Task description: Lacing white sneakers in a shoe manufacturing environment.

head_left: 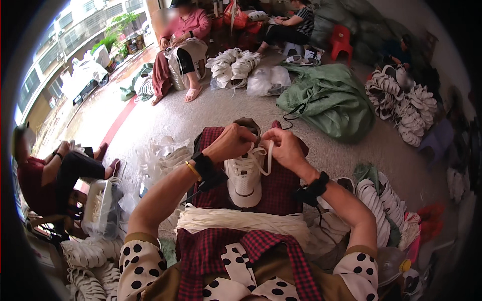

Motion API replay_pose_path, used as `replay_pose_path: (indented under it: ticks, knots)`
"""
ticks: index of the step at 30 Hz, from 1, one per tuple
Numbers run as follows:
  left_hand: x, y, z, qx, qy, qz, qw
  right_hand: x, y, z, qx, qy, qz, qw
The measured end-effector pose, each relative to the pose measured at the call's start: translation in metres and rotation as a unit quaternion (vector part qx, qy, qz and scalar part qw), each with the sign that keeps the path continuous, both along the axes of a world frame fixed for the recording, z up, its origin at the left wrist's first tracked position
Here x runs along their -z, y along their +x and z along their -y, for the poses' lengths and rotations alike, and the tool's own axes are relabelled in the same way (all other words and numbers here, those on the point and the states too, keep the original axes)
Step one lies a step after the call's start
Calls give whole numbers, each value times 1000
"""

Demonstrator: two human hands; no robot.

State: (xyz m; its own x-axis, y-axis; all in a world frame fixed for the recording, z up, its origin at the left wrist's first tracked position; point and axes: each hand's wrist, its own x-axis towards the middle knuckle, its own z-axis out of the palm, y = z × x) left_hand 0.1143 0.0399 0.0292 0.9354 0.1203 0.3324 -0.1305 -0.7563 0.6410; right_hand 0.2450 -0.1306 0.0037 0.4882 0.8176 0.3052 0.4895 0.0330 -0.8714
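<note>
A white sneaker [244,181] rests on the dark red checked cloth over my lap, its toe toward me. White shoelace [269,159] runs through its eyelets, and a loose length loops at the right side of the shoe. My left hand [232,142] pinches at the top of the lacing, by the ankle opening; its fingertips partly hide the lace there. Opposite it, my right hand [286,147] grips the lace between thumb and fingers, close to the left fingertips. Nearer my body, a thick bundle of white laces [241,221] lies across the cloth.
Stacked white shoes [374,203] stand at my right, with more shoes [93,253] at lower left. Ahead lies a green sack [334,103]. A person [47,168] sits at left beside a clear bin [100,208]; others sit farther back, near a red stool [341,45].
</note>
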Motion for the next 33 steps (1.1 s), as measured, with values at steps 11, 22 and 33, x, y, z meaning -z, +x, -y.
replay_pose_path:
  ticks: [11, 22, 33]
  knots:
    - [3, 7, -8, 18, 68, -5, 998, -1, 2, -8, -9, -77, 40, 996]
    - [-19, -53, -62, -181, 216, 12, 959, -5, -1, -8, -19, -69, 5, 997]
    - [4, -93, -33, -126, -194, 88, 969, -54, 23, -14, -84, -49, 74, 992]
